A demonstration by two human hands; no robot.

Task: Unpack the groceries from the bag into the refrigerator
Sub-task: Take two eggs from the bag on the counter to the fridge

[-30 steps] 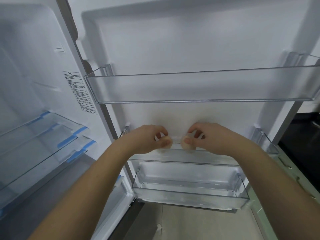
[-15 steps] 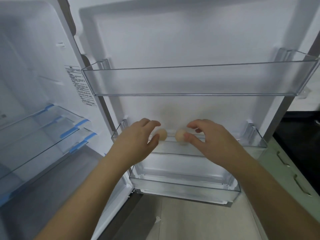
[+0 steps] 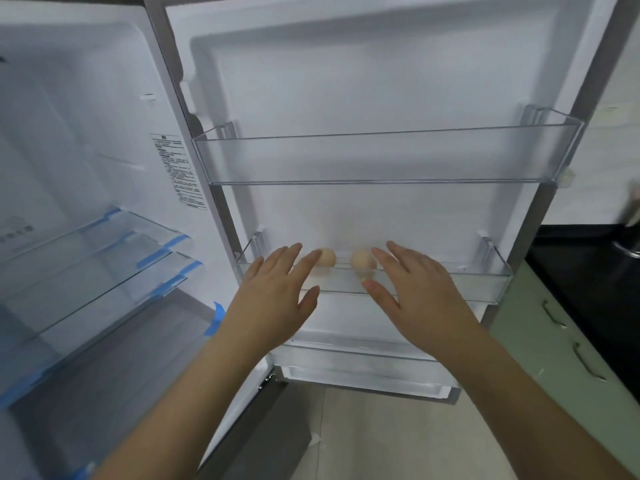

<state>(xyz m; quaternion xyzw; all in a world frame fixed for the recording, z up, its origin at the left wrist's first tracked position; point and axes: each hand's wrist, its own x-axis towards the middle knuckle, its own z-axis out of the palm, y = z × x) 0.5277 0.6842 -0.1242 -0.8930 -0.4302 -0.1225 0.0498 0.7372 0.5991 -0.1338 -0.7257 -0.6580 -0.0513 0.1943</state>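
Head view: eggs (image 3: pixel 363 260) (apart) behind bin rim (image 3: pixel 450 270)

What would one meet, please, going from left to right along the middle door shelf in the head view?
Left hand → left egg → right egg → right hand → bare end of the middle door shelf.

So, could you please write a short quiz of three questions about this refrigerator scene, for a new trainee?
1. True or false: the left hand is gripping an egg.
2. How many eggs sit in the middle door shelf?
3. Which door shelf holds nothing visible? A) the top door shelf B) the middle one

Key:
1. False. Both the left hand and the right hand are open with spread fingers, in front of the shelf.
2. Two: the left egg and the right egg, side by side and apart.
3. A.
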